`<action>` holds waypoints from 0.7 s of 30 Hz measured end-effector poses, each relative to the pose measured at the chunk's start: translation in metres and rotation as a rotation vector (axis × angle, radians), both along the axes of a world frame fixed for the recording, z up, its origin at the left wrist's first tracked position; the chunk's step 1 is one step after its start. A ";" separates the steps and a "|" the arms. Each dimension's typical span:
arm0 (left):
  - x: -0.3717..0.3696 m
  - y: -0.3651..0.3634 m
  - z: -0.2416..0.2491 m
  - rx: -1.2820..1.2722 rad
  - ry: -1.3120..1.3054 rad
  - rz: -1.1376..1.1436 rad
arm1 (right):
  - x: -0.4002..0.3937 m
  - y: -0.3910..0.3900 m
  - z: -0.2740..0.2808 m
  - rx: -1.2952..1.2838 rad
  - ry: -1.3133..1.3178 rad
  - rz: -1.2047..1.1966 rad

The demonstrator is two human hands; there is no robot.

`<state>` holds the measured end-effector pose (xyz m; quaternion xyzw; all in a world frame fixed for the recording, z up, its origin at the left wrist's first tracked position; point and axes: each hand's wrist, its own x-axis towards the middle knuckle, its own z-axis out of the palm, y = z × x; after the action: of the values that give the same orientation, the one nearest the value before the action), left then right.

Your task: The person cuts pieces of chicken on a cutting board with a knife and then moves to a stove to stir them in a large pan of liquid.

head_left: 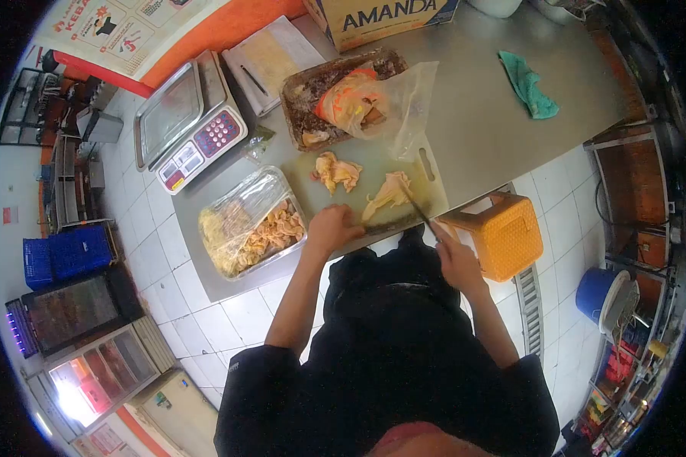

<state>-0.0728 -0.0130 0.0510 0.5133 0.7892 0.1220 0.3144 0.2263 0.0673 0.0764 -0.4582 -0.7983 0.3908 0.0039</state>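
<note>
My right hand (457, 260) is wrapped around the handle of a knife (418, 204). Its blade reaches over a pale piece of raw meat, which looks like chicken (389, 192), and touches or nearly touches it. The piece lies on a cutting board (432, 183) at the counter's front edge. Close to the meat's left end, my left hand (335, 226) rests at the board's edge with bent fingers, seemingly holding nothing. A second raw piece (337, 172) lies farther back on the board. Left of my left hand stands a tray (300, 207) of cut meat, partly under clear plastic.
Behind the board sits a dark, stained tray (293, 103) with a plastic bag (358, 103) in it. A digital scale (198, 148), a notebook with a pen (270, 57), a cardboard box (381, 21) and a green cloth (529, 85) share the counter. An orange stool (507, 238) stands by my right side.
</note>
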 end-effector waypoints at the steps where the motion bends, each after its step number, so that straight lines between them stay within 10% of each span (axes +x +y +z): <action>1: 0.003 0.000 0.008 -0.009 0.052 -0.033 | -0.003 -0.003 0.001 -0.014 0.062 0.041; 10: 0.047 0.023 -0.042 0.494 0.138 0.124 | -0.027 -0.010 -0.003 -0.097 -0.118 0.190; 21: 0.045 0.026 -0.052 0.494 0.106 0.143 | -0.083 0.005 -0.039 -0.073 -0.051 0.156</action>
<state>-0.0277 0.0128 -0.0012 0.5232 0.7852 0.3055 0.1283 0.1433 0.0719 0.0369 -0.4041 -0.8167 0.4070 -0.0638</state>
